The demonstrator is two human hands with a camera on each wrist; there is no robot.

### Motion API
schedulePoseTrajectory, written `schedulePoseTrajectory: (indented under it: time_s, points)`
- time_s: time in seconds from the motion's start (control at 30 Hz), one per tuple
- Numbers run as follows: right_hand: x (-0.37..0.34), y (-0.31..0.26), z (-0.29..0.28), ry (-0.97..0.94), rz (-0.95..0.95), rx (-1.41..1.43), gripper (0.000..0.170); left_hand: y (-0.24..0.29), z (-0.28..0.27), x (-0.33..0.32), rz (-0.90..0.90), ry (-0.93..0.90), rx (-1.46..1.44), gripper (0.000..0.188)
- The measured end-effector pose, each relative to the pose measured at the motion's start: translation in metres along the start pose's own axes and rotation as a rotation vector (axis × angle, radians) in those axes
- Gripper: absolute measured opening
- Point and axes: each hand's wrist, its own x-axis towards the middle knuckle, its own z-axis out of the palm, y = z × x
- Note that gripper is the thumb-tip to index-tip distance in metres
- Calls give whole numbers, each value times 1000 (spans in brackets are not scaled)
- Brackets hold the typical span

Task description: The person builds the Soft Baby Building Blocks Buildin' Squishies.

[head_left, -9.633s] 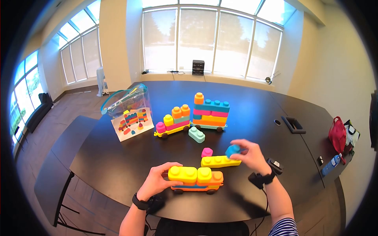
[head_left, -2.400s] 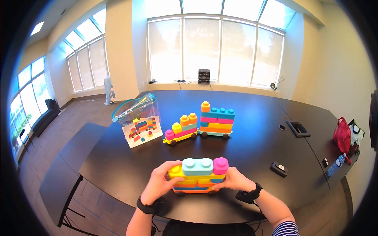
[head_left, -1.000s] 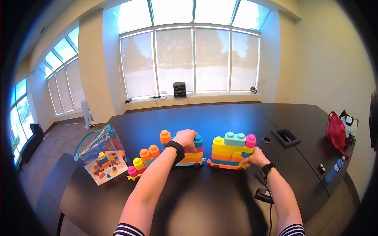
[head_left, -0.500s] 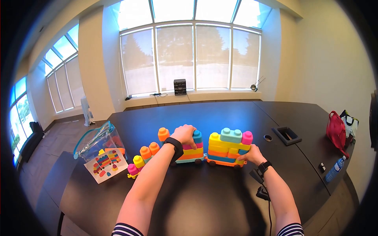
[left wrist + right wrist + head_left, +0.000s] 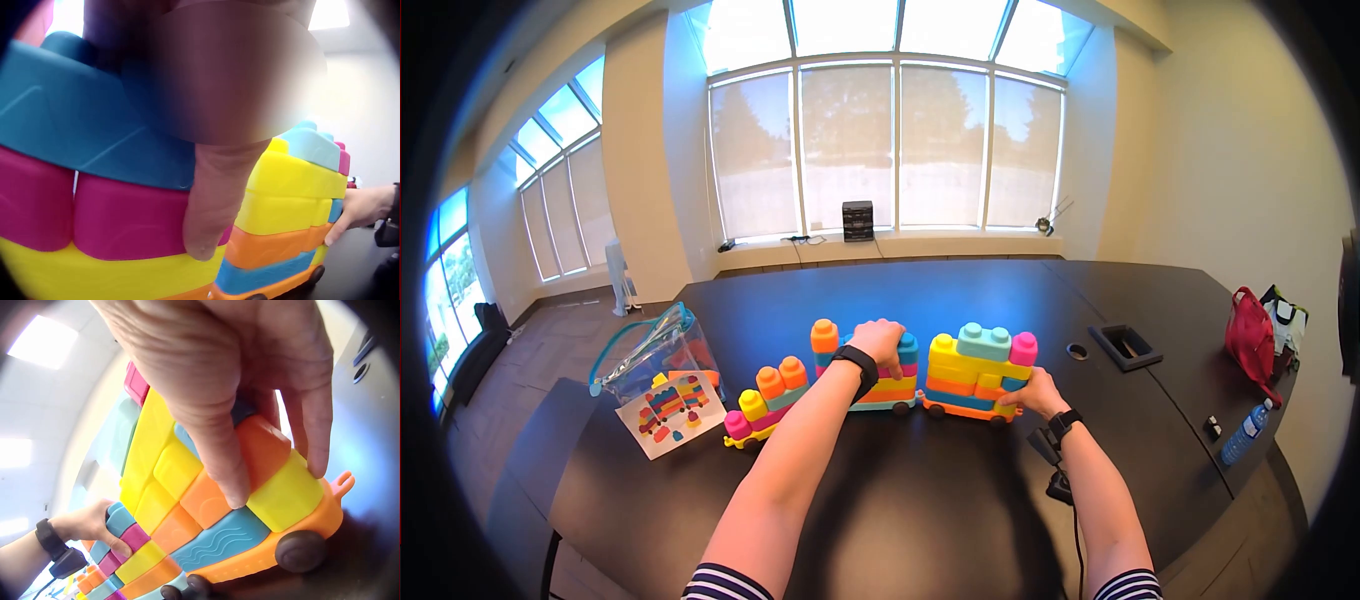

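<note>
Three block-built toy train cars stand in a row on the dark table. My left hand grips the middle car from above, thumb down its near side over the pink and yellow blocks. At its right stands the orange-based car, stacked with yellow, orange and blue blocks, topped by an aqua and a pink one. My right hand grips that car's right end, the thumb on its near side in the right wrist view. The two cars' facing ends meet closely. The yellow-based car at the left is partly behind my left forearm.
A picture card leans by a clear zip bag on the left. At right are a table socket box, a water bottle and a red bag. A cabled black device lies near my right wrist.
The orange-based car gained a yellow plank, blue, aqua and pink blocks. It went from the near table to the row's right end, then slid left against the middle car, which my left hand took hold of.
</note>
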Motion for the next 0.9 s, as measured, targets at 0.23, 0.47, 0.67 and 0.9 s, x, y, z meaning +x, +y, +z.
schedulePoseTrajectory:
  time_s: [0.23,0.47,0.67,0.9]
  points:
    - [-11,16,-25,65,-44,-155,77,-4,-63,-52,166,396,-359,94]
    - [-115,35,-86,-20,13,-343,81,-72,-91,-238,-1,512,-567,57]
    - [-194,62,-80,-150,60,-549,88,-76,-4,-406,-311,208,-331,60]
    - [-214,73,-54,9,47,-629,83,-61,74,-483,-334,19,-323,99]
